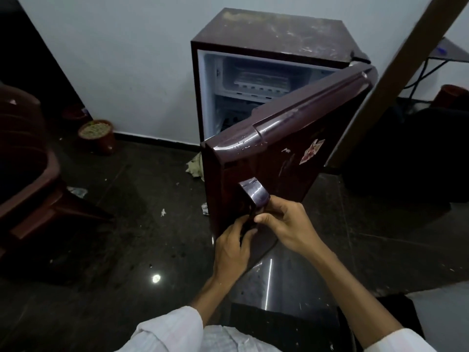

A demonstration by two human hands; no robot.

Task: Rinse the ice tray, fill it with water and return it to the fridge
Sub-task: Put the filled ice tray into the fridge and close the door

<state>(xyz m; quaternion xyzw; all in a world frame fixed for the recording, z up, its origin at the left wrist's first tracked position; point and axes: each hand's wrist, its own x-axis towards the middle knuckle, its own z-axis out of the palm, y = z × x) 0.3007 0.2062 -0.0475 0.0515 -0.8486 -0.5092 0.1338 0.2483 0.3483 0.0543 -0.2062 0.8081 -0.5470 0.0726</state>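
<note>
A small maroon fridge (276,31) stands against the white wall with its door (291,148) swung partly open toward me. In the freezer compartment at the top lies a white ice tray (261,83). Both of my hands are on the door handle (253,194) near the door's lower edge. My left hand (233,247) grips the handle from below and my right hand (281,222) holds it from the right side. The lower shelves are mostly hidden behind the door.
A dark plastic chair (28,158) stands at the left. A pot (97,134) sits by the wall, with scraps of litter on the dark glossy floor (142,199). A wooden beam (396,67) slants at the right, beside a dark bag (411,153).
</note>
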